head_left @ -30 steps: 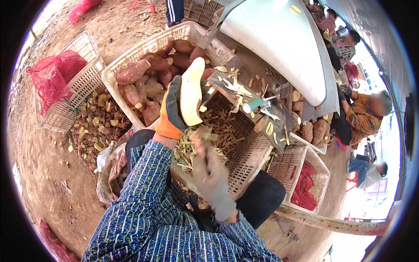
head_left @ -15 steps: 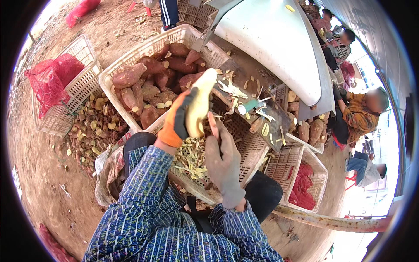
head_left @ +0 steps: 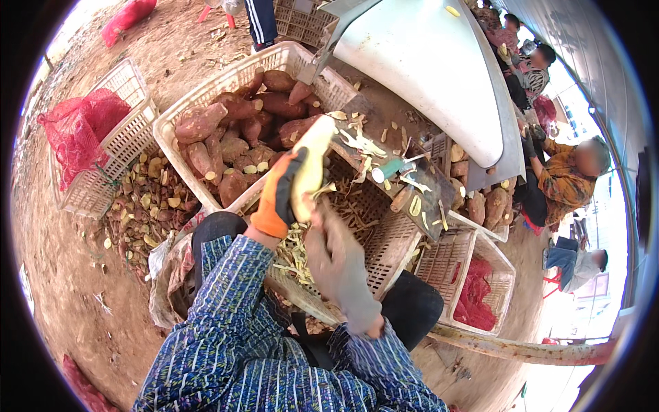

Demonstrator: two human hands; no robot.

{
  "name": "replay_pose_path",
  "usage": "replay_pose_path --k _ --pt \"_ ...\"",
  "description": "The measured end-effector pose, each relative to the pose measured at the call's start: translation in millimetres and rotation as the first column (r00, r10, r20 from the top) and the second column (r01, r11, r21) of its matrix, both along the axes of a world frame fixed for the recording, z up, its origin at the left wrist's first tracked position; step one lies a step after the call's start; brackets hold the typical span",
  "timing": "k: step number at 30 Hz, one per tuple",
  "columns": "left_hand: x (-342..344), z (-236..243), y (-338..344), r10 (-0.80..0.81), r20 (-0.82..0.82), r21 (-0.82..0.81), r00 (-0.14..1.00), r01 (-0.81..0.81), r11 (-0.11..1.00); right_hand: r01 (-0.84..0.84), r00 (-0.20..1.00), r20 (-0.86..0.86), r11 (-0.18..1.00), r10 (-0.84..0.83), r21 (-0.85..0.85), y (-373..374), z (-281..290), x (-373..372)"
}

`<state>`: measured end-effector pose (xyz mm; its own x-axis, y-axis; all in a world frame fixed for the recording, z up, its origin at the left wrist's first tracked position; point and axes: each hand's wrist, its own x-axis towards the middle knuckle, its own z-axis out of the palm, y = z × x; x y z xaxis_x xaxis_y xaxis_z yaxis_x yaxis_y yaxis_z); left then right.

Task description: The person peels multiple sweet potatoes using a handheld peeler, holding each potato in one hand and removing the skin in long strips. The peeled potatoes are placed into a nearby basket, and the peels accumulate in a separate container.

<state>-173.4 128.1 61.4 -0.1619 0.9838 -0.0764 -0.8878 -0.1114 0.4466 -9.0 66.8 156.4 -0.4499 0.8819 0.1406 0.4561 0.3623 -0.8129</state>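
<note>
At far left, a red mesh bag (head_left: 79,130) lies over a pale plastic crate (head_left: 130,130), and a heap of cut tuber pieces (head_left: 147,199) rests on the ground just beside it. Next comes a larger white crate (head_left: 184,173) with a good stock of brown-skinned tubers (head_left: 237,137); most show skin throughout and a few have pale cut ends. This stock I judge as unpeeled.

At centre, the left hand (head_left: 274,199), in an orange and black glove, holds a pale tuber (head_left: 309,172) tilted above the crates, its fingers clamped around it. The visible side is bare of brown skin, so this piece appears well advanced; its far side is hidden and I cannot certify it complete. A thin curl of peel (head_left: 329,187) stands at its right edge. The right hand (head_left: 336,254), in a grey glove, is at the tuber's lower end, its fingers closed around a small reddish-orange tool (head_left: 316,213), too blurred for its form to be told.

Below the hands, pale peelings (head_left: 295,254) lie gathered, evidence of considerable paring done. To the right, a board (head_left: 436,185) carries scraps and a green-handled implement (head_left: 388,169), neither hand on it. Beyond lie more brown tubers (head_left: 478,207); whether they belong to this lot I cannot tell.
</note>
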Motion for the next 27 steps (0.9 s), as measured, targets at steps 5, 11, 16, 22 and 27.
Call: replay_pose_path --k 5,11,16,22,27 --pt "2.9 48.0 -1.7 -0.009 0.023 0.029 1.000 0.008 1.000 -0.062 0.997 -0.060 0.930 0.043 -0.362 -17.1 30.2 18.7" --pt "3.7 5.2 5.6 0.026 -0.278 0.165 0.960 0.022 0.986 0.014 0.995 0.101 0.997 -0.022 0.080 -5.6 5.5 7.3" --pt "4.9 46.8 0.3 -0.066 0.031 0.086 0.997 0.063 0.994 -0.074 0.990 -0.136 0.969 0.043 -0.236 -15.8 9.4 22.5" --pt "14.7 36.1 -3.1 -0.040 0.169 0.067 0.985 0.029 0.997 -0.120 0.993 0.057 0.949 0.108 0.292 -3.5 -8.6 15.2" --pt "20.3 52.1 -5.9 -0.136 -0.022 -0.135 0.990 0.132 0.982 -0.091 0.991 0.015 0.767 0.130 -0.635 -28.4 -7.9 60.9"
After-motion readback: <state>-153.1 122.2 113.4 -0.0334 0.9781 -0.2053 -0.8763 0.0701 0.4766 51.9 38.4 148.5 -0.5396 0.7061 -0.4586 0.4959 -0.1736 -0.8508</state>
